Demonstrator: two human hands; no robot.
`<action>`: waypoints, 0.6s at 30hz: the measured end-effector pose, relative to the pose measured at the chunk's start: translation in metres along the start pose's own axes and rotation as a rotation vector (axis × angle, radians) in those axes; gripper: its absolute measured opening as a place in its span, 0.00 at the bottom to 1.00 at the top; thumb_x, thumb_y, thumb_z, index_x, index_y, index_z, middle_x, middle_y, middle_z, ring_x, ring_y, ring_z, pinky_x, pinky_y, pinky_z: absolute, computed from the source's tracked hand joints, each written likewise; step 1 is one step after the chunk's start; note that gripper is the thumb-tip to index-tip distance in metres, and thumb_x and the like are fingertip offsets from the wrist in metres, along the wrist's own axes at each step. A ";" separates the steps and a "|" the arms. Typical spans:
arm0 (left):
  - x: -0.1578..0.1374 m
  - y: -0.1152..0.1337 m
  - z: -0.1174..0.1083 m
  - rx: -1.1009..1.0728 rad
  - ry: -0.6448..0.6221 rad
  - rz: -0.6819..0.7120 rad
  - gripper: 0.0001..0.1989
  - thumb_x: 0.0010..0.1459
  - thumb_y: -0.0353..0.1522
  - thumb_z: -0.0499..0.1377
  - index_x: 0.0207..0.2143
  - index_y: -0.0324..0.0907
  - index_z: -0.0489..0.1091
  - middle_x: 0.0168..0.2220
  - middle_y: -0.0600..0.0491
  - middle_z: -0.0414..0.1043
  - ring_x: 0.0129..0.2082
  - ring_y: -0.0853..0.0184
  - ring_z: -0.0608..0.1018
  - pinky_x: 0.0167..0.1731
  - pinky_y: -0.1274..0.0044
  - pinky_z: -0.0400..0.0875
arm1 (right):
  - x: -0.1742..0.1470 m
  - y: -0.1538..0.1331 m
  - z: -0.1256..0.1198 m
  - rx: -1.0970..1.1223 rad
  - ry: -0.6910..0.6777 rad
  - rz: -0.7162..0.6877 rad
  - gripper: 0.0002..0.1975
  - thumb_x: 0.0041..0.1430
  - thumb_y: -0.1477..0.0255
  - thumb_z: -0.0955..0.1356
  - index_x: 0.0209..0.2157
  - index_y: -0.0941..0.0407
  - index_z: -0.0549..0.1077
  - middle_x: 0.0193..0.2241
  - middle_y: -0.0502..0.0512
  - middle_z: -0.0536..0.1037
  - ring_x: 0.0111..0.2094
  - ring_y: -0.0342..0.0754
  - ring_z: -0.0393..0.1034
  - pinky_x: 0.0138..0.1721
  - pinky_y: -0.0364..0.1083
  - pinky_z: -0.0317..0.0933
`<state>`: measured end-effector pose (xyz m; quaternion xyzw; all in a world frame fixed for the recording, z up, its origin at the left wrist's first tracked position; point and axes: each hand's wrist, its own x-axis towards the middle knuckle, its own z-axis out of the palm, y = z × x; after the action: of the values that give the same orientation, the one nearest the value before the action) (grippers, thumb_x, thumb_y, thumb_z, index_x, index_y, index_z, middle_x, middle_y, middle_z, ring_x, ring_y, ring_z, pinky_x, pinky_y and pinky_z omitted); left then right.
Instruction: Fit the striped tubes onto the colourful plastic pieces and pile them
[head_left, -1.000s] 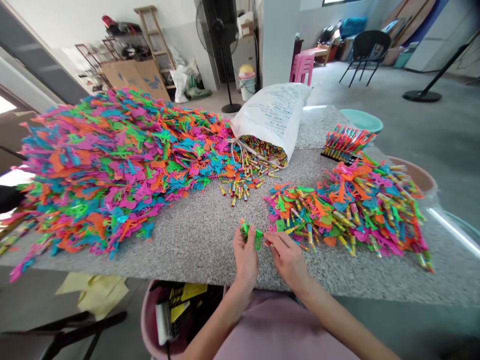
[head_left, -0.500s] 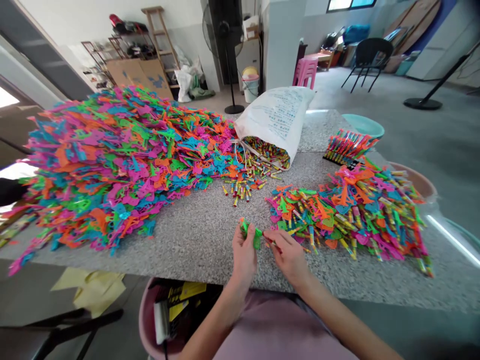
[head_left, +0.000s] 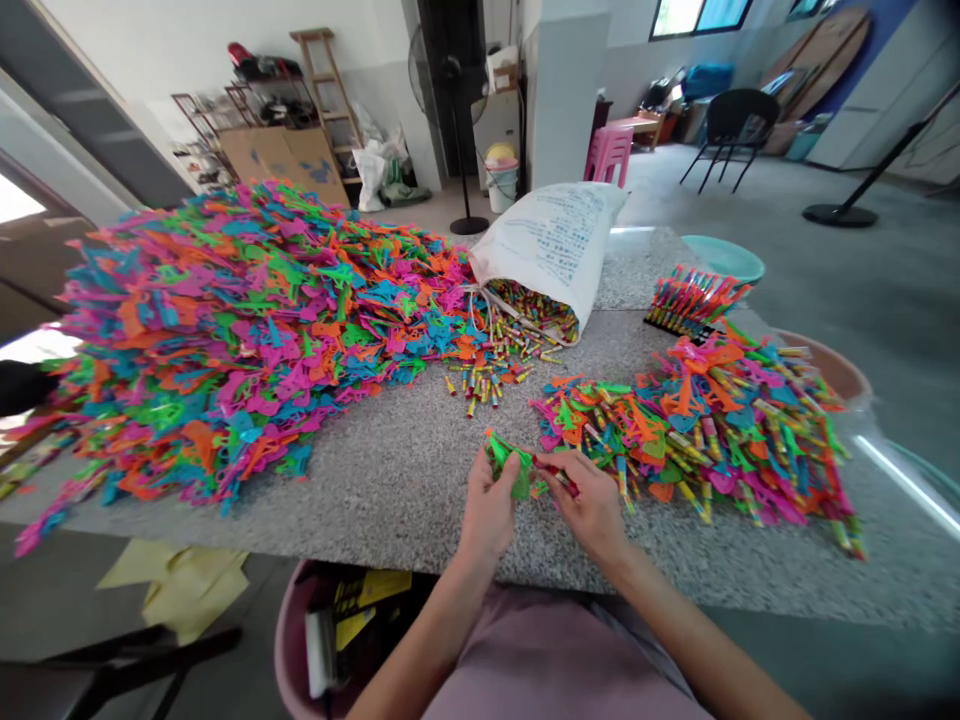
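Observation:
My left hand (head_left: 489,508) is closed on a bright green plastic piece (head_left: 521,482), with a bit of orange showing past the fingertips. Close to its right, my right hand (head_left: 592,505) pinches a small reddish patterned tube (head_left: 564,480), partly covered by the fingers. The tube's end is at the green piece; whether it sits inside cannot be told. Beyond the hands lie loose short patterned tubes (head_left: 480,385), spilling from a white sack (head_left: 547,235). To the right spreads a heap of colourful plastic pieces with tubes on them (head_left: 697,430).
A large pile of pink, orange, green and blue plastic pieces (head_left: 247,330) covers the left of the speckled stone table (head_left: 360,500). A rack of upright pieces (head_left: 686,305) stands at the back right. A pink tub (head_left: 289,640) sits below the front edge.
Both hands stay together over the same spot, with the right fingers slightly shifted on the tube. More of the green piece shows now. The camera view has moved slightly.

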<state>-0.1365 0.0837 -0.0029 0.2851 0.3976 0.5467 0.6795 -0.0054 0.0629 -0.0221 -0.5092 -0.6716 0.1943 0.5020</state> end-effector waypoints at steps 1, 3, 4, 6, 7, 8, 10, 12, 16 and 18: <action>0.001 0.002 0.000 -0.008 0.008 0.001 0.15 0.48 0.35 0.67 0.35 0.41 0.65 0.32 0.56 0.71 0.32 0.72 0.73 0.35 0.78 0.69 | 0.001 -0.001 -0.001 -0.002 -0.004 -0.009 0.09 0.63 0.71 0.64 0.43 0.53 0.74 0.38 0.56 0.78 0.40 0.50 0.74 0.41 0.48 0.70; 0.002 0.004 0.001 -0.014 0.020 -0.018 0.15 0.48 0.35 0.67 0.34 0.42 0.65 0.31 0.57 0.71 0.30 0.72 0.73 0.34 0.78 0.69 | 0.000 -0.002 -0.003 -0.016 -0.014 -0.033 0.11 0.63 0.73 0.63 0.44 0.53 0.73 0.39 0.57 0.78 0.41 0.50 0.73 0.42 0.48 0.70; 0.003 0.005 0.001 -0.010 0.023 -0.034 0.15 0.47 0.35 0.67 0.34 0.42 0.65 0.30 0.57 0.71 0.29 0.72 0.73 0.33 0.78 0.69 | 0.000 -0.003 -0.004 -0.027 -0.021 -0.054 0.12 0.63 0.74 0.62 0.45 0.53 0.72 0.40 0.57 0.78 0.42 0.50 0.73 0.43 0.49 0.69; 0.005 0.006 0.001 0.007 0.025 -0.059 0.16 0.46 0.35 0.68 0.33 0.41 0.65 0.29 0.58 0.70 0.28 0.72 0.74 0.33 0.77 0.70 | -0.001 -0.003 -0.005 -0.044 -0.043 -0.113 0.14 0.63 0.76 0.61 0.48 0.54 0.72 0.42 0.59 0.77 0.44 0.50 0.72 0.45 0.50 0.69; 0.005 0.006 0.002 0.014 0.028 -0.059 0.17 0.45 0.34 0.68 0.33 0.41 0.65 0.29 0.58 0.71 0.29 0.72 0.74 0.34 0.77 0.70 | -0.001 -0.003 -0.005 -0.048 -0.054 -0.142 0.15 0.63 0.76 0.60 0.49 0.54 0.71 0.42 0.59 0.76 0.45 0.50 0.72 0.46 0.50 0.68; 0.005 0.006 0.002 0.020 0.032 -0.050 0.17 0.44 0.34 0.69 0.34 0.42 0.65 0.29 0.58 0.71 0.30 0.72 0.74 0.35 0.77 0.70 | -0.001 -0.003 -0.005 -0.049 -0.058 -0.160 0.16 0.63 0.77 0.60 0.50 0.54 0.71 0.42 0.60 0.76 0.45 0.50 0.71 0.47 0.50 0.68; 0.004 0.005 0.005 0.022 0.047 -0.013 0.17 0.45 0.33 0.68 0.34 0.42 0.65 0.30 0.57 0.72 0.31 0.72 0.75 0.35 0.78 0.69 | 0.000 -0.003 -0.005 -0.044 -0.040 -0.149 0.16 0.63 0.77 0.60 0.49 0.54 0.72 0.41 0.59 0.77 0.44 0.50 0.72 0.45 0.50 0.69; 0.002 0.002 0.007 0.011 0.070 0.026 0.16 0.46 0.34 0.68 0.34 0.42 0.65 0.31 0.57 0.72 0.31 0.72 0.75 0.35 0.78 0.69 | 0.001 -0.003 -0.005 -0.036 -0.004 -0.102 0.14 0.62 0.76 0.62 0.47 0.53 0.73 0.39 0.57 0.78 0.40 0.49 0.73 0.41 0.48 0.70; 0.003 0.003 0.006 0.023 0.067 0.024 0.15 0.47 0.35 0.67 0.34 0.42 0.65 0.31 0.56 0.73 0.31 0.71 0.75 0.35 0.77 0.69 | 0.001 0.002 -0.006 -0.039 -0.027 -0.139 0.15 0.62 0.76 0.61 0.47 0.53 0.73 0.39 0.58 0.77 0.41 0.49 0.73 0.42 0.49 0.70; 0.006 0.005 0.004 0.053 0.026 -0.034 0.17 0.45 0.35 0.68 0.34 0.41 0.65 0.30 0.56 0.73 0.31 0.70 0.75 0.36 0.77 0.69 | 0.000 0.005 -0.007 -0.037 -0.069 -0.199 0.16 0.63 0.77 0.60 0.49 0.54 0.72 0.41 0.58 0.77 0.43 0.50 0.72 0.44 0.50 0.69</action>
<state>-0.1351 0.0906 0.0024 0.2888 0.4255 0.5281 0.6757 0.0034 0.0630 -0.0231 -0.4421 -0.7392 0.1485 0.4859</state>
